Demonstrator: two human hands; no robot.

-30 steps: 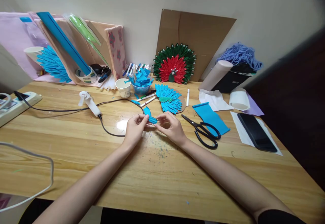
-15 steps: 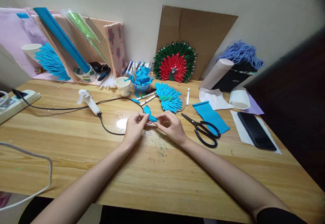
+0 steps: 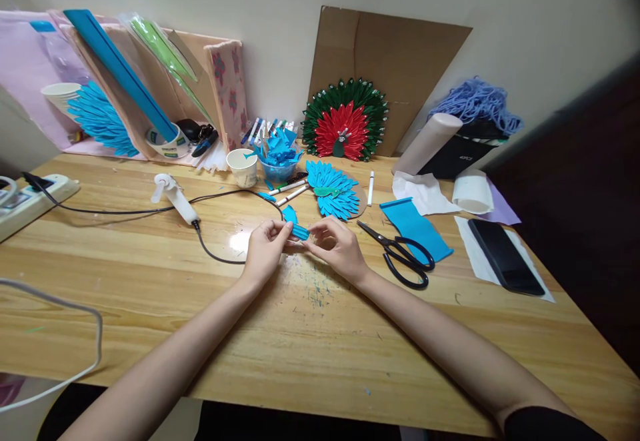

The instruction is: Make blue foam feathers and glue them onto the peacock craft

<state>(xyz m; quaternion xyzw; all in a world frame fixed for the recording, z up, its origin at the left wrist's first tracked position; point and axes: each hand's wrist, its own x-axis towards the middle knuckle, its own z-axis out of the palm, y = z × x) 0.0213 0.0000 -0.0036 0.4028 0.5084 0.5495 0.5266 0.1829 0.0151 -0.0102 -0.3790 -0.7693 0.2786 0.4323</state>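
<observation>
Wooden tabletop (image 3: 310,354), glossy, cluttered along a cream wall (image 3: 280,41). Both hands' fingers (image 3: 286,229) pinched on blue paper piece (image 3: 300,232); scissors (image 3: 403,254) lie just right.

A home craft corner: wooden desk (image 3: 320,354) crowded with scissors (image 3: 400,254), markers (image 3: 265,129) and paper peacocks (image 3: 345,122).

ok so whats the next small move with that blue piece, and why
Probably press the fold flat: both the left hand and right hand pinch the small blue paper piece just above the table, and it looks only partly creased, unlike the finished feathers on the blue fan.
</observation>
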